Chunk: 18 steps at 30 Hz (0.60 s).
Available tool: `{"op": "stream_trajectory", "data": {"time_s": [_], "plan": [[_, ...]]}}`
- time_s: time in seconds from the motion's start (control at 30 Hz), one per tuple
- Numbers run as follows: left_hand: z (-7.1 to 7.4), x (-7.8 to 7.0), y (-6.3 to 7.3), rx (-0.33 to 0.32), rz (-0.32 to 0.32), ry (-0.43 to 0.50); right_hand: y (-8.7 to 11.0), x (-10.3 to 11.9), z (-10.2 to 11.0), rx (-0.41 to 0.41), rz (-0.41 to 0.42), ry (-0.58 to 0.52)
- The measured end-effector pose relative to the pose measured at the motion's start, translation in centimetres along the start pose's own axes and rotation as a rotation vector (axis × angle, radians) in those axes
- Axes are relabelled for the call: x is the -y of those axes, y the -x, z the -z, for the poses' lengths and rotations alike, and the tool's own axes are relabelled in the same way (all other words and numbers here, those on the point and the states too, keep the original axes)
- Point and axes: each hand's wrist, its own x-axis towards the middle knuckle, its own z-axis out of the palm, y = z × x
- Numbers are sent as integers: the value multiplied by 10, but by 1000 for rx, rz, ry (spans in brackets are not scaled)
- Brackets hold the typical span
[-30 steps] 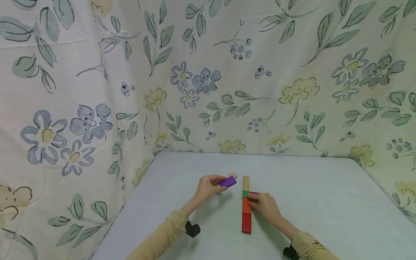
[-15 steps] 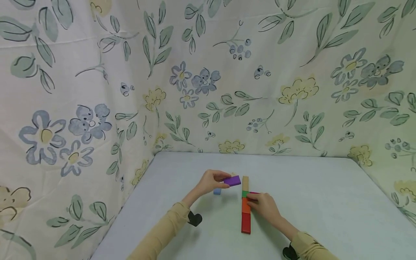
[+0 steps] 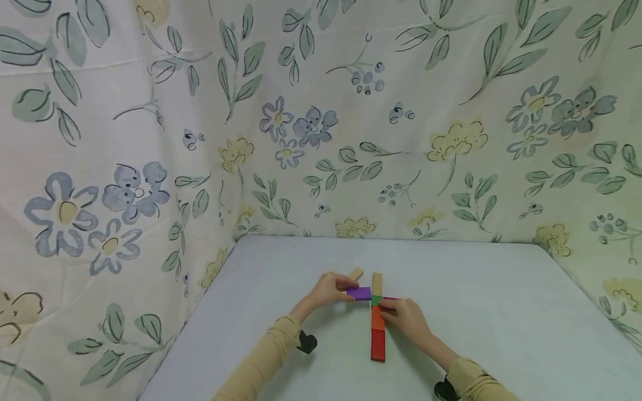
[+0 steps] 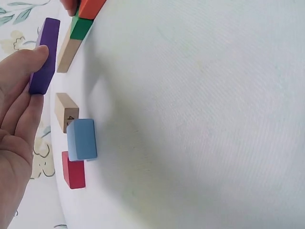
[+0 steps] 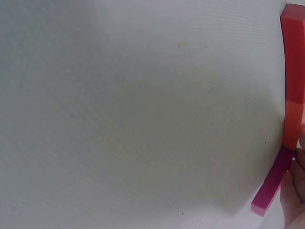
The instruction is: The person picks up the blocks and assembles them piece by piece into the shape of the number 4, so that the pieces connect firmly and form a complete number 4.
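Observation:
Thumb and fingers of my left hand (image 3: 328,288) pinch a flat purple wooden block (image 3: 359,293), its free end right beside the green block (image 3: 377,300) in the head view. That green block sits in a straight row with a natural wood block (image 3: 377,283) beyond it and orange (image 3: 378,317) and red (image 3: 378,345) blocks on the near side. A magenta block (image 5: 273,183) branches off to the right, partly hidden in the head view by my right hand (image 3: 410,322). The right fingertips rest at the green and orange blocks.
Left of the row, a loose natural wood block (image 4: 66,111), a light blue block (image 4: 82,139) and a red-pink block (image 4: 73,170) lie on the white tabletop (image 3: 481,312). Flowered cloth (image 3: 301,189) hangs behind and at both sides.
My left hand has carried the purple block rightward and then down to beside the green block. The right hand has stayed at the row.

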Motion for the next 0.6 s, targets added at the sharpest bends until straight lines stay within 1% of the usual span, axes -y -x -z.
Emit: {"op": "stream_trajectory", "data": {"time_s": [0.13,0.17,0.27,0.5,0.6], "plan": [[-3,2,-1,9,-5,-65,0,-2,-2,-13,24,8],[-4,7,-3,13,-6,-81,0,-2,-2,-14,28,8],[-5,9,-4,20,-11,-94,0,-2,-1,-12,37,8],[-6,12,-8,41,19,-116,1,-2,0,-8,31,2],[-7,13,-10,54,16,-139,1,-2,-1,-5,28,3]]}}
